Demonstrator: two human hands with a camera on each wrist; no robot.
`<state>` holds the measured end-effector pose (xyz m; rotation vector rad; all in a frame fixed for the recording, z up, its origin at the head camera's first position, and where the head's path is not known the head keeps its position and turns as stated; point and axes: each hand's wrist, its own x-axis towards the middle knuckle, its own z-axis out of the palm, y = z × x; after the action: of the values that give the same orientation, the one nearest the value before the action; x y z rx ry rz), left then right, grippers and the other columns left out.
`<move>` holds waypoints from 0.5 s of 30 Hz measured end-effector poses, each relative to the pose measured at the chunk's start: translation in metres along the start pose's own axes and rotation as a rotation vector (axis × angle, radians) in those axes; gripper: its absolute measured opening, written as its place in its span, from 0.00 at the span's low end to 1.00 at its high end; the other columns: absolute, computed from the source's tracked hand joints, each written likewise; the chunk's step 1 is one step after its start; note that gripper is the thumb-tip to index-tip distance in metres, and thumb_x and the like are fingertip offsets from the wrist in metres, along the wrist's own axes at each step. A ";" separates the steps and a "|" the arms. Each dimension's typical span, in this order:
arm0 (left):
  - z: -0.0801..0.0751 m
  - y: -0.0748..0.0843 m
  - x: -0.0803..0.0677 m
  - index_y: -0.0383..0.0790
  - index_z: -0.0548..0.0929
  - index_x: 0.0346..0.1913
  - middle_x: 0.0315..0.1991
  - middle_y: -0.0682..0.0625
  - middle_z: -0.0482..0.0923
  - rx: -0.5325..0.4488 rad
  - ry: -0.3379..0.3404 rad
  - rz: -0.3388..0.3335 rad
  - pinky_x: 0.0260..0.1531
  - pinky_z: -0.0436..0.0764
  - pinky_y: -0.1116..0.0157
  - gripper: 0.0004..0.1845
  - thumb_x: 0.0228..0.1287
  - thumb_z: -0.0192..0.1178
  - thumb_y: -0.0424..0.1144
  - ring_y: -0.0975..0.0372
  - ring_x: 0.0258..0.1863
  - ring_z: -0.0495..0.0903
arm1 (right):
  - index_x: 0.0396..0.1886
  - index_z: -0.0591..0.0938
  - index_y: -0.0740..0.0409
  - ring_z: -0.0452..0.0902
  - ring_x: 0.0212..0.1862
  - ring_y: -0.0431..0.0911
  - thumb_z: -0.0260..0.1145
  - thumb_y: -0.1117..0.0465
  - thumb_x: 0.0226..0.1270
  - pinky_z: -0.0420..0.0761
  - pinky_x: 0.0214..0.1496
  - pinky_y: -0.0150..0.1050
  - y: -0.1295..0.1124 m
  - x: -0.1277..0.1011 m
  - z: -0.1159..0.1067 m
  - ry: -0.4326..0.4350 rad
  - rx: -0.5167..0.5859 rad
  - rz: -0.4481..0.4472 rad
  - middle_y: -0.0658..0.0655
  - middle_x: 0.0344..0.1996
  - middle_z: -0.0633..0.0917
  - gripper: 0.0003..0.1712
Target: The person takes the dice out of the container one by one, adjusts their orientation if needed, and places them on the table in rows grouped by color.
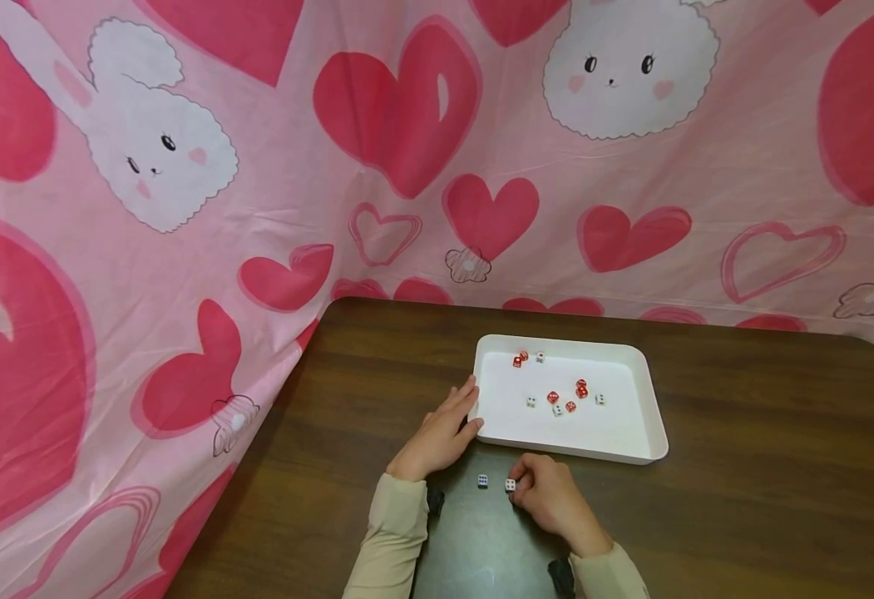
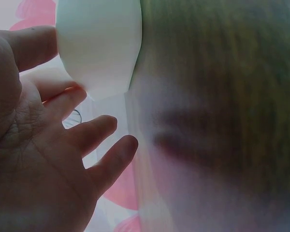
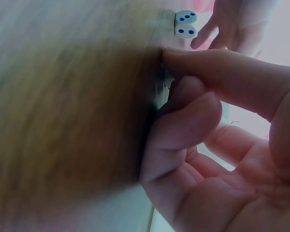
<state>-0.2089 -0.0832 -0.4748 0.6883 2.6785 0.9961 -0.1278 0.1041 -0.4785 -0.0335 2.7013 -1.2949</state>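
White die (image 1: 510,484), cubic, faces dots upward, pinched by the right hand (image 1: 552,497), with left hand (image 1: 437,437) spread

The person wears creased beige sleeves (image 1: 394,528), with small black pieces (image 1: 560,576) at both wrists.
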 end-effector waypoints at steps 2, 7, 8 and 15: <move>0.000 0.001 0.000 0.42 0.56 0.75 0.78 0.53 0.45 -0.001 -0.003 -0.004 0.68 0.54 0.38 0.32 0.74 0.48 0.48 0.50 0.77 0.47 | 0.27 0.81 0.59 0.70 0.20 0.40 0.70 0.74 0.43 0.69 0.25 0.32 0.000 0.000 0.000 0.000 0.002 0.005 0.49 0.16 0.78 0.10; -0.001 0.002 -0.001 0.41 0.56 0.75 0.78 0.53 0.46 -0.002 -0.003 -0.002 0.68 0.53 0.38 0.31 0.75 0.48 0.48 0.50 0.77 0.48 | 0.27 0.81 0.60 0.70 0.20 0.40 0.70 0.74 0.42 0.69 0.25 0.32 0.000 0.000 0.000 0.005 0.004 0.008 0.49 0.16 0.78 0.11; -0.001 0.002 -0.001 0.41 0.56 0.75 0.78 0.53 0.46 -0.001 -0.003 0.000 0.68 0.53 0.37 0.31 0.75 0.47 0.48 0.50 0.77 0.48 | 0.27 0.81 0.60 0.70 0.20 0.40 0.70 0.74 0.42 0.69 0.25 0.32 0.000 0.000 0.000 0.006 0.003 0.010 0.49 0.16 0.78 0.11; 0.000 0.000 0.000 0.41 0.56 0.75 0.78 0.53 0.45 0.002 -0.002 0.000 0.68 0.54 0.38 0.32 0.75 0.48 0.48 0.50 0.77 0.48 | 0.26 0.80 0.58 0.70 0.20 0.40 0.71 0.73 0.42 0.69 0.25 0.33 -0.001 0.001 0.001 0.017 -0.024 0.028 0.48 0.16 0.78 0.11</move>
<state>-0.2084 -0.0831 -0.4750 0.6893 2.6782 0.9930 -0.1282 0.1031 -0.4787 0.0130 2.7212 -1.2606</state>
